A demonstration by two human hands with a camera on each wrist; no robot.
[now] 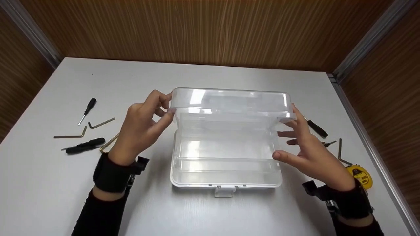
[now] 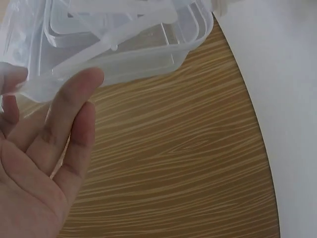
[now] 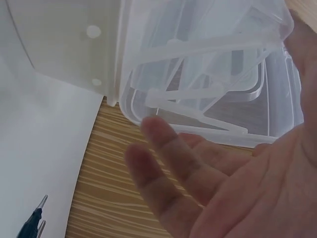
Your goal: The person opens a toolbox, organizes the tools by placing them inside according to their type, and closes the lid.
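**Clear box, lid half up, held at both ends**

Sits in the middle of the table (image 1: 49,183), this box (image 1: 226,164), see-through plastic, with nothing seen inside. Lid (image 1: 229,101) tipped up, hinged at the far side, latch (image 1: 224,191) at the near edge.

Left hand (image 1: 141,127): fingertips and thumb pinch the lid's left corner. Right hand (image 1: 308,147): fingers out straight, tips against the lid's right corner, not curled round it.

Probably light and thin, a bit bendy, smooth and slippy. Might crack if squeezed hard or twisted. Best held at the lid's two end corners or along its rim, with a soft grip.

Left of the left hand: screwdrivers (image 1: 86,145) and hex keys (image 1: 70,134). Right of the right hand: more small tools and a yellow tape (image 1: 361,176).
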